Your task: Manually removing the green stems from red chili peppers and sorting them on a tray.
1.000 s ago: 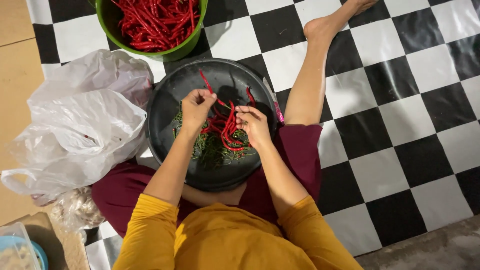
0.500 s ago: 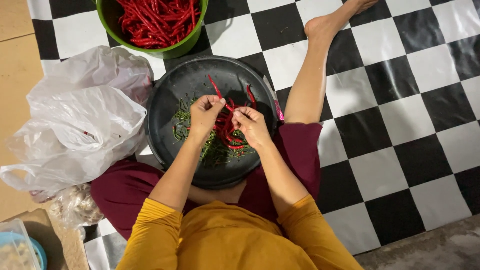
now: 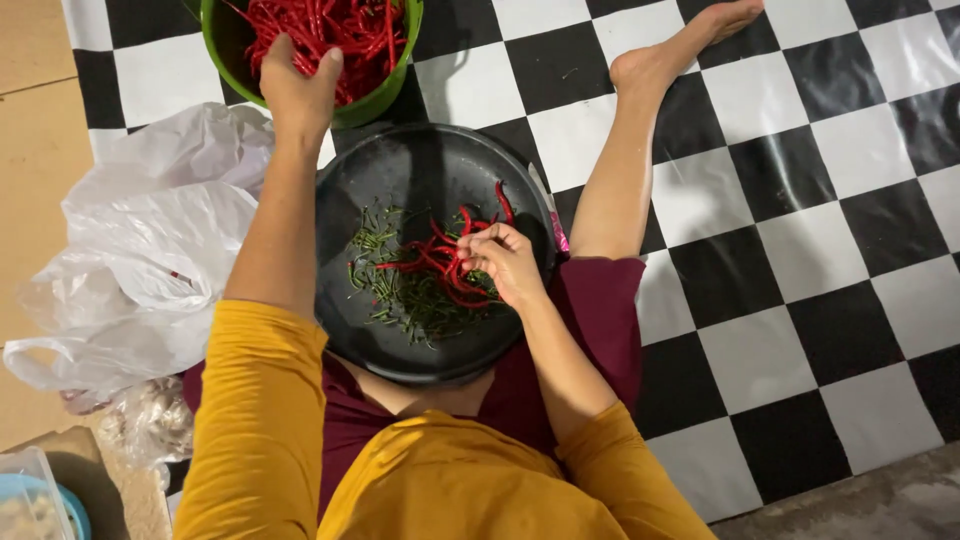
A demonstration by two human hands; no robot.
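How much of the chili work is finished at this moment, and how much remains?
Done: a heap of green stems lies in the black pan, with a few red chilies beside them. In hand: the right hand rests on those chilies, while the left hand reaches into the green bowl. Left: the chilies in the bowl, apparently many.

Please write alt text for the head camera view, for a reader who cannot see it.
A seated person's left hand reaches into a green bowl of red chillies, while the right hand rests among chillies and green stems in a dark round pan on a checkered floor.
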